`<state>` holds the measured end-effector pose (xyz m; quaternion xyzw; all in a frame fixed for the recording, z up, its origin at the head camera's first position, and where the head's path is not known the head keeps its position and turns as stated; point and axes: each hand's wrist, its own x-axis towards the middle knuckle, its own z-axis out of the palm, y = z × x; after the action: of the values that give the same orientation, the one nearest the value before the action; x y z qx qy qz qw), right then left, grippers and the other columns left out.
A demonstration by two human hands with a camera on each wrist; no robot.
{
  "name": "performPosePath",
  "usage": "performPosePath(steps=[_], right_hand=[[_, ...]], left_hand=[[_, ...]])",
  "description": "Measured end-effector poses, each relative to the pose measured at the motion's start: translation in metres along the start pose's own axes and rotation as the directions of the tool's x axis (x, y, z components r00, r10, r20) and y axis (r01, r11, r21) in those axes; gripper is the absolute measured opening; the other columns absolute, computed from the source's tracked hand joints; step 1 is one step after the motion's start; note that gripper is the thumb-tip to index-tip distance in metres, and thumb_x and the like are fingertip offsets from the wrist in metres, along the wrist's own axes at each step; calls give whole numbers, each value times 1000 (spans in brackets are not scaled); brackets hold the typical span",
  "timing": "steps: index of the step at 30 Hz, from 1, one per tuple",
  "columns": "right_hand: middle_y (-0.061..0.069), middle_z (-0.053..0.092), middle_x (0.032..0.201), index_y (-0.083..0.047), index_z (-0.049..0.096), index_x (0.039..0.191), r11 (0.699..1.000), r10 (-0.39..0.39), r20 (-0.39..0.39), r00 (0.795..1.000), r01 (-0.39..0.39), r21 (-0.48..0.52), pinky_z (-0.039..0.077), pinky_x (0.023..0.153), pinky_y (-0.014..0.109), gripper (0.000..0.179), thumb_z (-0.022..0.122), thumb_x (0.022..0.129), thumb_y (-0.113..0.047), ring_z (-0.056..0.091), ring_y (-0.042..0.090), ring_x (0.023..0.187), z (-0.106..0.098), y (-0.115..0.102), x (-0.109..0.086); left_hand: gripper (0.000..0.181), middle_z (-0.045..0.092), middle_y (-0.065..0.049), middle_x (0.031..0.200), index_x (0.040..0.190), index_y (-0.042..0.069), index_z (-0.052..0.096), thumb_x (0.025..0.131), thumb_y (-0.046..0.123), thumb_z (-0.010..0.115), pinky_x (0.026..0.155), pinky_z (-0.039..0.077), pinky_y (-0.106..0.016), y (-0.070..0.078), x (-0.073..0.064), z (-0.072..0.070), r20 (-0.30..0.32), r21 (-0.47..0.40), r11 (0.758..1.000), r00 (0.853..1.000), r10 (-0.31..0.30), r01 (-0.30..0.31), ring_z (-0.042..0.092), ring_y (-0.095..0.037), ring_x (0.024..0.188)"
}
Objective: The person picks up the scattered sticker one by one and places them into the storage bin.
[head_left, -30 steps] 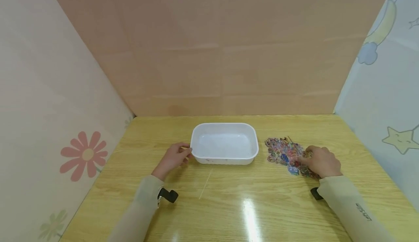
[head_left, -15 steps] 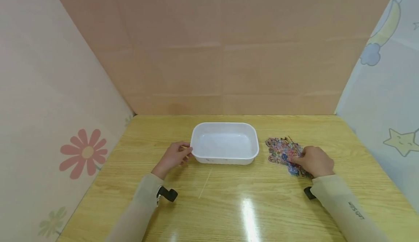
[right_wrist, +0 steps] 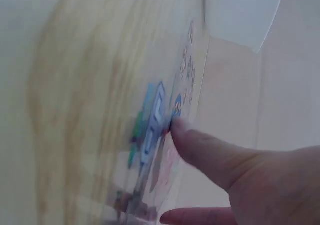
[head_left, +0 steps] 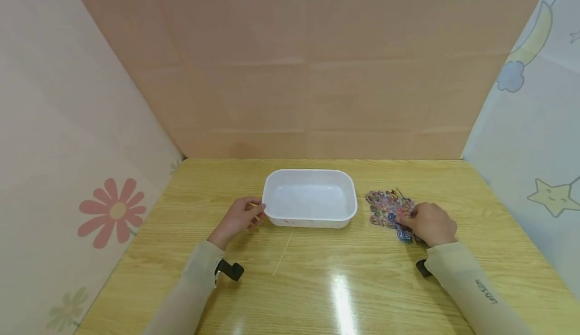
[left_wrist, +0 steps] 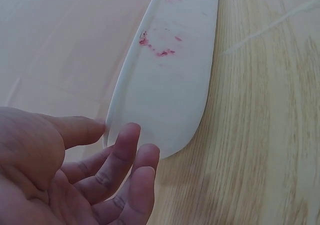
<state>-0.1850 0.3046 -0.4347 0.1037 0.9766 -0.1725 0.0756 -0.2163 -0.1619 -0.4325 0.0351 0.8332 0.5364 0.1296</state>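
A white rectangular plastic basin (head_left: 310, 201) stands on the wood-grain table. My left hand (head_left: 238, 219) is at its left front corner; in the left wrist view the thumb (left_wrist: 82, 131) is at the rim and the bent fingers (left_wrist: 127, 145) lie along the outer wall. To the right lies a flat, overlapping pile of colourful clear-edged stickers (head_left: 385, 206). My right hand (head_left: 432, 223) rests over the pile's right end, thumb (right_wrist: 205, 152) extended and touching the stickers beside a blue-and-white one (right_wrist: 156, 120). The other right fingers are mostly hidden.
A tan backing wall (head_left: 308, 98) rises behind the table (head_left: 308, 294), with light printed panels at left (head_left: 68, 123) and right (head_left: 539, 138). Red smudges (left_wrist: 155, 47) mark the basin's outer wall. Black straps circle both wrists.
My right hand has slid left over the sticker pile, and the pile's right end has shifted left with it. My left hand stays at the basin's corner.
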Motion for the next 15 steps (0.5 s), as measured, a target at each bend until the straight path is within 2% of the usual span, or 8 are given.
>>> performPosePath(steps=[5, 9, 15], right_hand=[[25, 58, 96, -5, 69, 93, 999, -13, 0, 1000, 13, -35, 44, 58, 49, 47, 69, 90, -52, 58, 38, 80, 1, -1, 0], [26, 55, 97, -6, 69, 93, 999, -16, -6, 1000, 15, -47, 44, 59, 51, 45, 67, 93, -50, 57, 39, 80, 4, -2, 0], [27, 53, 96, -2, 69, 103, 997, -32, 0, 999, 32, -72, 43, 57, 53, 42, 62, 98, -44, 55, 40, 79, 4, -3, -1]], left_hand=[[33, 70, -15, 92, 126, -4, 61, 103, 19, 58, 63, 54, -35, -3, 1, 1, -5, 5, 1000, 1000, -15, 15, 63, -21, 73], [33, 70, -16, 94, 126, -3, 61, 103, 20, 58, 63, 54, -34, -5, 2, 1, -3, 0, 1000, 1000, -26, 26, 63, -21, 73], [35, 70, -16, 94, 126, -2, 61, 103, 24, 58, 62, 53, -32, -6, 4, 2, 4, 7, 1000, 1000, -26, 26, 63, -21, 74]])
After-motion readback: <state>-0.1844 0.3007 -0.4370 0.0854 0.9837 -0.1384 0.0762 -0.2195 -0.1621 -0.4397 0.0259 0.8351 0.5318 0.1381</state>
